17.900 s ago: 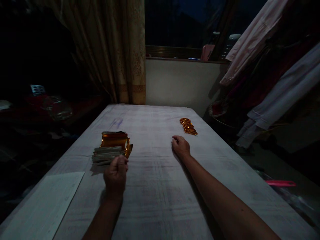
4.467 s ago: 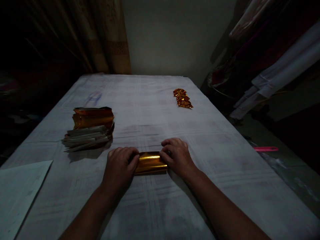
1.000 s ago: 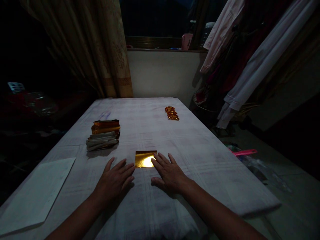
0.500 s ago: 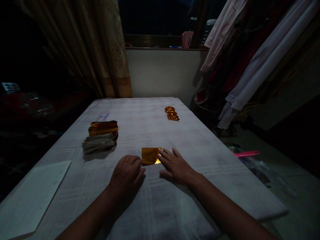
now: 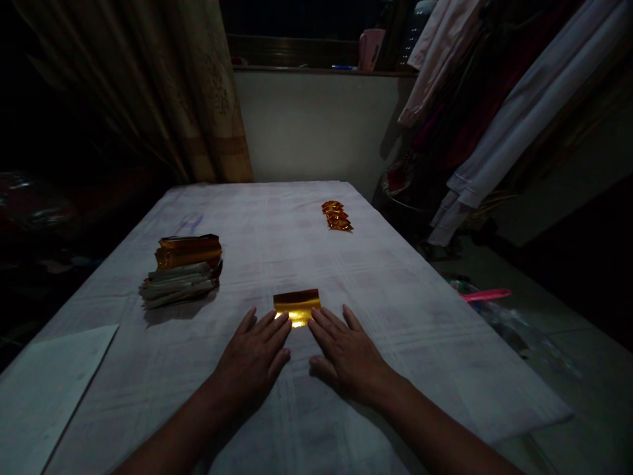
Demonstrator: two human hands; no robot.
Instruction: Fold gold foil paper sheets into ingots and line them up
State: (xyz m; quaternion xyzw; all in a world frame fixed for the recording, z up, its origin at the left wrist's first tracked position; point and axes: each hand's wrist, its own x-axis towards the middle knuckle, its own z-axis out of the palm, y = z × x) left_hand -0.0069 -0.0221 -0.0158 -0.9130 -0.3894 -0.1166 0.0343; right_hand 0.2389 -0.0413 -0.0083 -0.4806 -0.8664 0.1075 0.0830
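Your left hand (image 5: 251, 359) and right hand (image 5: 350, 356), grip released, touch the rectangular gold foil sheet (image 5: 297, 305) from either side, seemingly to steady it

Dim overall; left side near black, window (image 5: 297, 18) dark. Glare on foil (image 5: 297, 305). Soft shadow by stack (image 5: 182, 274). Wide-angle stretch at edges.
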